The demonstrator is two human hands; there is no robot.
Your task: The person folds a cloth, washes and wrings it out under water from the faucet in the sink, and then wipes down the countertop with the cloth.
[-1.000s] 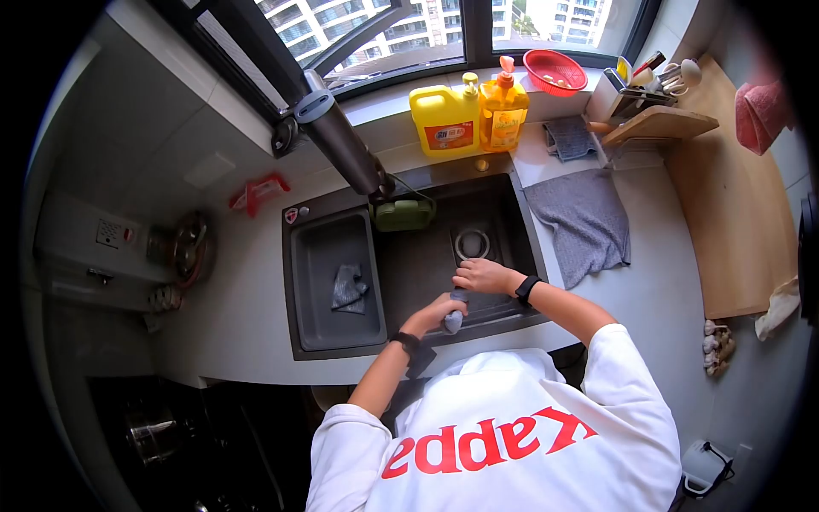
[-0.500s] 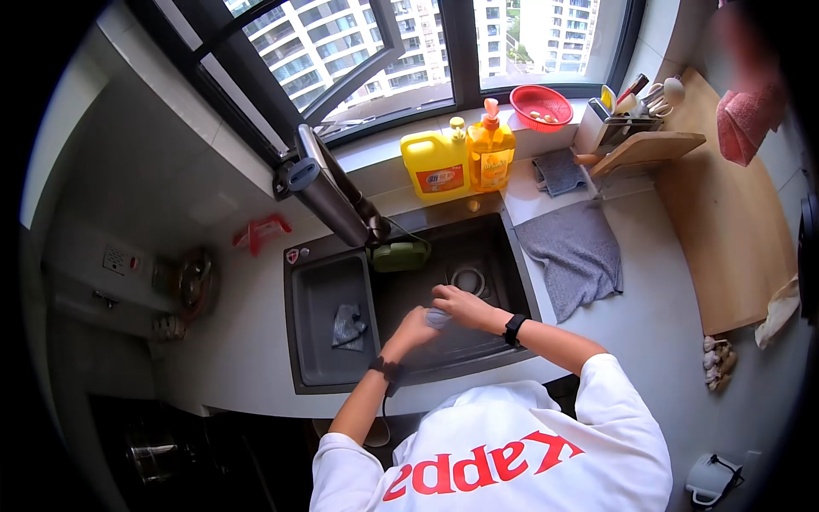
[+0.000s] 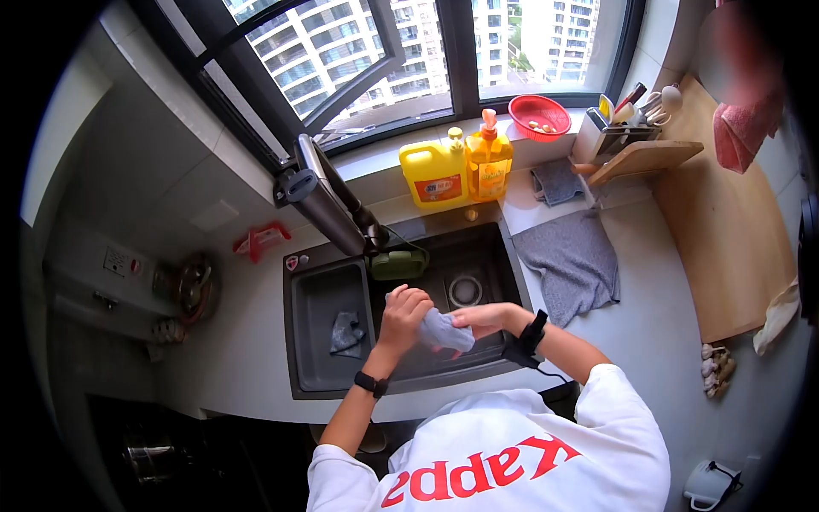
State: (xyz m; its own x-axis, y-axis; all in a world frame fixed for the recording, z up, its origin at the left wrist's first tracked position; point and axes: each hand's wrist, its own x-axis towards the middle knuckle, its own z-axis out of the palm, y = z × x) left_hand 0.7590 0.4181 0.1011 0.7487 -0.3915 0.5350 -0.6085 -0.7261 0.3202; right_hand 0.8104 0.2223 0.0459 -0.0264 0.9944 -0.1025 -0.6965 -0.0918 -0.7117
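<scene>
Over the dark double sink (image 3: 401,375), a bunched grey-blue cloth (image 3: 445,331) is held between both hands. My left hand (image 3: 404,319) is closed round its left end, knuckles up. The other end lies in my right hand (image 3: 483,319), its thumb on top and its fingers partly hidden beneath. Below and behind the hands, the sink's right basin shows a round drain (image 3: 465,292). A green container (image 3: 397,264) sits at the back of that basin. A crumpled dark grey rag (image 3: 347,333) lies in the left basin.
Behind the sink stand a faucet (image 3: 373,232), a yellow jug (image 3: 433,177) and an orange pump bottle (image 3: 490,166). A grey towel (image 3: 570,263) covers the counter to the right. Further right are a knife block (image 3: 610,136) and a large wooden board (image 3: 725,230).
Both hands have risen slightly and turned. The cloth, mostly hidden between them before, now shows stretched between them. The right wrist has rolled over.
</scene>
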